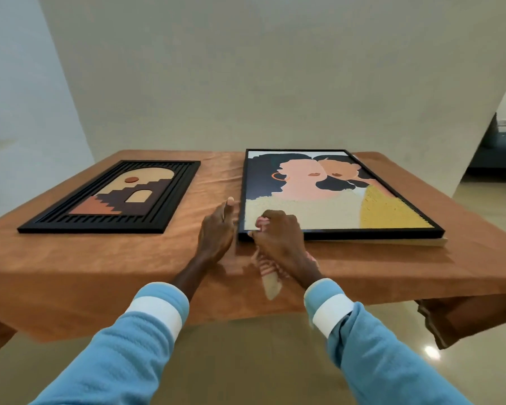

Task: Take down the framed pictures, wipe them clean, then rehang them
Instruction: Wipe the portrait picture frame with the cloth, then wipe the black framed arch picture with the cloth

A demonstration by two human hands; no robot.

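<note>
Tablecloth (100,273): matt rust cloth, suede-like, softly creased.
Arch picture (114,197): matt black ribbed frame, wood-like relief.
Portrait picture (333,200): thin smooth black frame, grainy print.
Wiping cloth (270,283): soft striped fabric.
Sleeves (123,346): fuzzy blue knit.
Floor (246,361): glossy tile.

Tablecloth (100,273): plain rust-orange across the whole table in front of me.
Left picture (123,194): black ribbed frame around a tan arch, a rust-red disc and stepped blocks in dark brown and terracotta.
Right picture (333,194): thin black frame. Two figures in peach and tan with black hair and an orange hoop earring. Below them, a cream speckled area and a mustard-yellow speckled patch, with pale blue along the top.
Cloth (269,280): pink and white stripes running into a beige end, bunched in my right hand (278,238).
My sleeves (123,346): light blue, each with a white band near the cuff.
Wall (275,68): plain off-white.
Floor (246,361): glossy beige.
</note>
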